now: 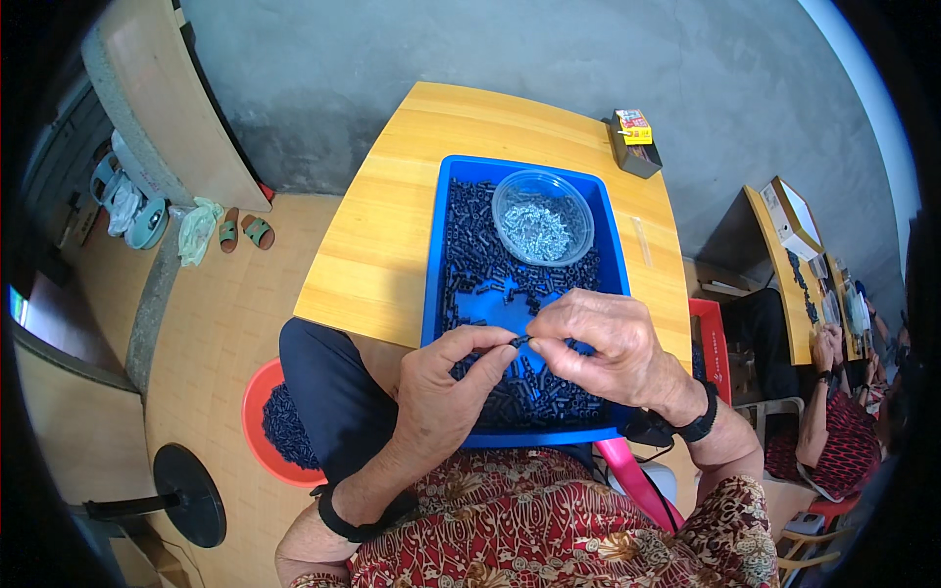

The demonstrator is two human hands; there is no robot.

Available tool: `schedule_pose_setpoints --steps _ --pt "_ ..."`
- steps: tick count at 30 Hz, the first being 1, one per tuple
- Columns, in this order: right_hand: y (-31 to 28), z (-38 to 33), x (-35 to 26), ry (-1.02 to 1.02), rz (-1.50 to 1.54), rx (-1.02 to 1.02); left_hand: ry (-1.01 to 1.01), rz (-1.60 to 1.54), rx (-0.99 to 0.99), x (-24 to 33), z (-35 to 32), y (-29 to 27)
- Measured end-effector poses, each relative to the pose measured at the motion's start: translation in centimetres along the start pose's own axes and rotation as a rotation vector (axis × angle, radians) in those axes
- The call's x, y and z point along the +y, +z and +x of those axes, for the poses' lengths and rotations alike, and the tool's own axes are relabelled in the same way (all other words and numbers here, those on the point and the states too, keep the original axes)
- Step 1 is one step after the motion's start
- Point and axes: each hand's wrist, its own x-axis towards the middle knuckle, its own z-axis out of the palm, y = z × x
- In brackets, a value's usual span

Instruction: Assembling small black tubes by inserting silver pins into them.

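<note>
Between the fingertips of both hands is a small black plastic part (520, 341), held above a blue tray (431, 284). My left hand (446, 377) pinches one end of it with thumb and forefinger. My right hand (603, 343) is closed at the other end; whether its fingers also hold a small screw is too small to tell. Many loose black parts (470, 235) fill the tray around a bare blue patch. At the tray's far right, a round clear tub (502, 230) with shiny metal screws (537, 233) rests on the parts.
The tray overhangs the near edge of a yellow wooden table (382, 225). A dark box with a yellow packet (635, 147) stands at its back right. Left of my leg, an orange-red basin (257, 416) holds black parts. Another person (833, 431) works at a table on the right.
</note>
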Motion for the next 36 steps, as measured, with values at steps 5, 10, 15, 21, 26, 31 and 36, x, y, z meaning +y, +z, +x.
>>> schedule_pose_setpoints --steps 5,10,15,21,26,31,36 --pt "-0.3 0.4 -0.4 -0.118 -0.119 -0.064 0.038 0.103 0.012 -0.1 -0.1 0.0" --pt "0.4 0.0 -0.5 -0.094 -0.103 -0.038 0.026 0.116 -0.004 -0.1 -0.2 0.0" --pt "1.1 -0.7 -0.3 -0.065 -0.048 -0.011 -0.147 -0.044 -0.072 0.2 -0.1 0.1" --pt "1.5 -1.9 -0.3 0.075 0.043 -0.008 -0.202 -0.127 -0.096 -0.1 -0.2 0.2" --pt "1.3 -1.1 -0.7 0.028 -0.083 0.016 -0.294 -0.421 -0.094 -0.2 0.3 0.0" --pt "1.5 -0.6 -0.2 -0.108 -0.25 0.041 -0.361 -0.493 -0.096 -0.6 0.3 0.0" --pt "1.7 -0.4 -0.4 -0.154 -0.341 0.035 -0.353 -0.535 -0.105 -0.4 0.3 -0.1"
